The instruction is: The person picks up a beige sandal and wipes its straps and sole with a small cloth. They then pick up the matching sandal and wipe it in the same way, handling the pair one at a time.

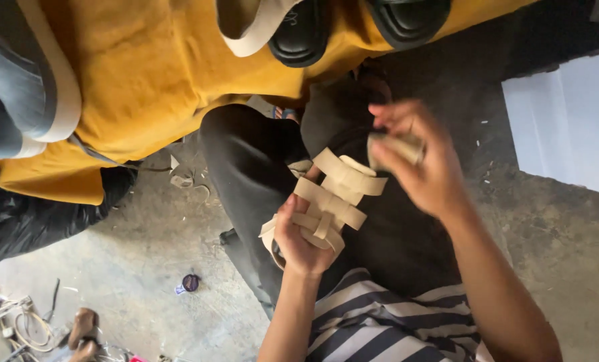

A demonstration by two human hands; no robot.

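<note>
Left hand (303, 238) closed around lower end of beige strapped leather sandal upper (330, 201), held over lap on black trousers (259, 167). Right hand (417, 161), motion-blurred, fingers pinched on loose beige strap piece (397, 147) just beside upper's top end. Yellow cloth (165, 74) lies beyond the knees; grey concrete floor (145, 268) below.

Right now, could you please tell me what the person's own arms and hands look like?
Both forearms are bare, with no sleeves reaching the wrists. The left hand and the right hand wear no gloves, and no watch or bracelet shows. The right hand is motion-blurred, so rings cannot be ruled out. A navy-and-white striped garment covers the torso.
</note>
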